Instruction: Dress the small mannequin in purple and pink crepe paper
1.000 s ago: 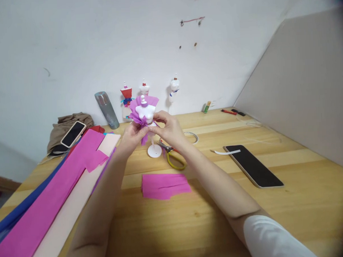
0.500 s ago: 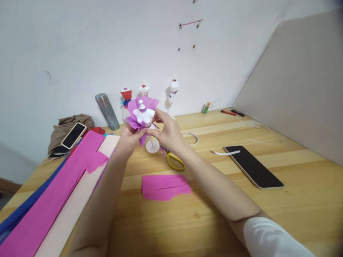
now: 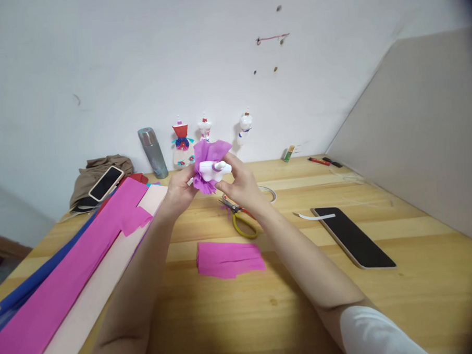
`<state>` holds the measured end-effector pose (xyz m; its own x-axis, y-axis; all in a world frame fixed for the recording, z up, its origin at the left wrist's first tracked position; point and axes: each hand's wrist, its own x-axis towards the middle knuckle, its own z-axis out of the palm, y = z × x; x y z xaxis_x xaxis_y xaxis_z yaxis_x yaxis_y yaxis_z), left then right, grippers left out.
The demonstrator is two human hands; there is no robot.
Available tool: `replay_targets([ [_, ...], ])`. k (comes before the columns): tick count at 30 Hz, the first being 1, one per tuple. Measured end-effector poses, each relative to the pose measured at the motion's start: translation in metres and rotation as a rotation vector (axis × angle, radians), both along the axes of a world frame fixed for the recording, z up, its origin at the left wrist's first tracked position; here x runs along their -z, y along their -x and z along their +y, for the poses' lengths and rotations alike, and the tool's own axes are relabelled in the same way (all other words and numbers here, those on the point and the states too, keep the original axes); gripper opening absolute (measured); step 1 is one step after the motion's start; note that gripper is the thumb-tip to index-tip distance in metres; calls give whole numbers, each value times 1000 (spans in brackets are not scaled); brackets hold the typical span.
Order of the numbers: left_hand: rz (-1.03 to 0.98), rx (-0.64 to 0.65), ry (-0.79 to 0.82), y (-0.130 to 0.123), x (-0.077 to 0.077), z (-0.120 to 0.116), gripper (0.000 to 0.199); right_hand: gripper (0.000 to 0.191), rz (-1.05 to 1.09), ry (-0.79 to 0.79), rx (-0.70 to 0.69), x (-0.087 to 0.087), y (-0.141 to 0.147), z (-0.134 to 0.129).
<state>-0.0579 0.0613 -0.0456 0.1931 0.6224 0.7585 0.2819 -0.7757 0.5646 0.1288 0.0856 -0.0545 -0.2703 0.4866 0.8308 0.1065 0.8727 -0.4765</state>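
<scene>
Between my hands, a small white dress-form mannequin (image 3: 208, 171) lies tipped over, its knobbed top toward the right and toward me. Purple crepe paper (image 3: 214, 150) flares around its body in gathered folds. My left hand (image 3: 181, 192) is closed at the left side, around the lower part of the mannequin; its fingers are partly hidden by the paper. My right hand (image 3: 241, 182) holds the mannequin and paper from the right, thumb below and fingers behind. The stand's base is hidden. Just below lie scissors (image 3: 244, 224) with yellow handles, blades open.
A pink crepe piece (image 3: 229, 259) lies in front. Long crepe strips (image 3: 79, 267) cover the left side. Dressed mannequins, one with a red top (image 3: 181, 131), stand by the wall near a grey bottle (image 3: 153, 153). A tape roll (image 3: 274, 194) and a dark tablet (image 3: 354, 237) lie rightward.
The mannequin has gone from upright to tipped over, its top swinging right and toward me. Its round base has gone out of sight, and the scissors show more fully. The view has shifted slightly.
</scene>
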Motion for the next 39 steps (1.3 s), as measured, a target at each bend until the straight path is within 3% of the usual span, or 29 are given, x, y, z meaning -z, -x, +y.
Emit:
replay_targets([
  [4,-23,-58,5,8,-4,-2,29,59,68,132,-237,-4,-7,4],
  [8,-8,-66,58,10,-11,-6,27,61,193,242,-300,-16,-16,-2],
  [12,116,12,84,4,-17,-14,27,63,201,325,-233,-28,-20,-14],
  [16,205,30,90,-1,-17,-16,24,62,164,306,-119,-29,-22,-17],
  [23,218,-7,69,2,-10,-11,17,56,171,222,-195,-29,-25,-18],
  [28,205,-22,81,2,-7,-9,14,56,170,241,-139,-37,-28,-24],
  [36,224,10,78,3,-3,-5,16,34,166,247,-52,-38,-33,-14],
  [39,236,26,99,3,-4,-5,19,20,118,236,38,-37,-31,-14],
])
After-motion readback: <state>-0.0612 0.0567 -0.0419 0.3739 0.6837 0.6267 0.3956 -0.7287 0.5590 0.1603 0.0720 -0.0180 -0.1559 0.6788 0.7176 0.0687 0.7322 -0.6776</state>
